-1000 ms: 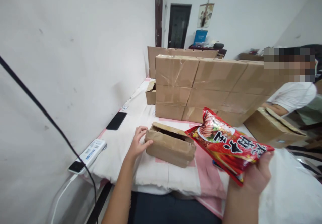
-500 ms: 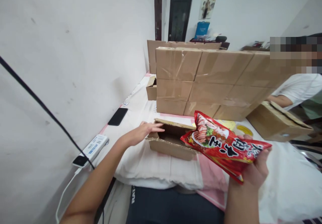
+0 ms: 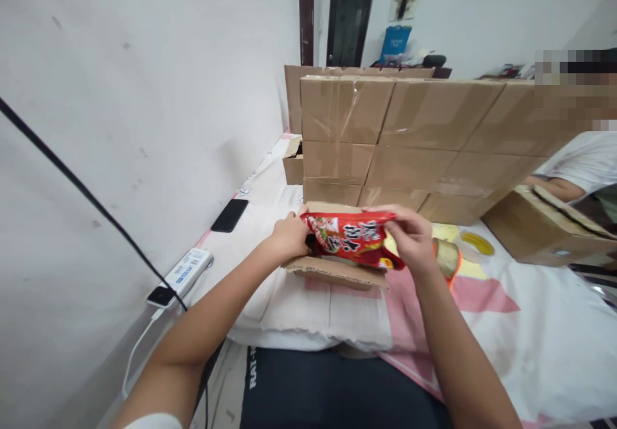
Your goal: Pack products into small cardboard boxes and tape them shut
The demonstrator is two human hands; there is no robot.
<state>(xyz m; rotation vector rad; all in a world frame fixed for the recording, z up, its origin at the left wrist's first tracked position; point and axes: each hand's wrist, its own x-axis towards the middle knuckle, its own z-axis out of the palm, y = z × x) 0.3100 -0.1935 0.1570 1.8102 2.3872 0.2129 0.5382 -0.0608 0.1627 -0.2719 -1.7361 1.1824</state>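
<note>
A red food packet point(image 3: 351, 236) with black and white lettering lies lengthwise over the opening of a small cardboard box point(image 3: 340, 276), partly down between its raised flaps. My right hand point(image 3: 409, 235) is closed on the packet's right end. At the box's left end, my left hand point(image 3: 290, 236) curls its fingers over the edge, next to the packet's left corner. Its fingertips are partly hidden, and whether they also touch the packet I cannot tell.
Taped cardboard boxes point(image 3: 347, 110) form a wall behind. To the right are a roll of tape point(image 3: 447, 258), a round yellow item point(image 3: 477, 244) and an open carton point(image 3: 544, 229) beside another person point(image 3: 595, 159). A phone point(image 3: 230, 215) and a power strip point(image 3: 186, 274) lie left.
The packet has moved left and down from the right side onto the box opening with my right hand. My left hand has gone from outstretched fingers to a curled grip at the box's left end.
</note>
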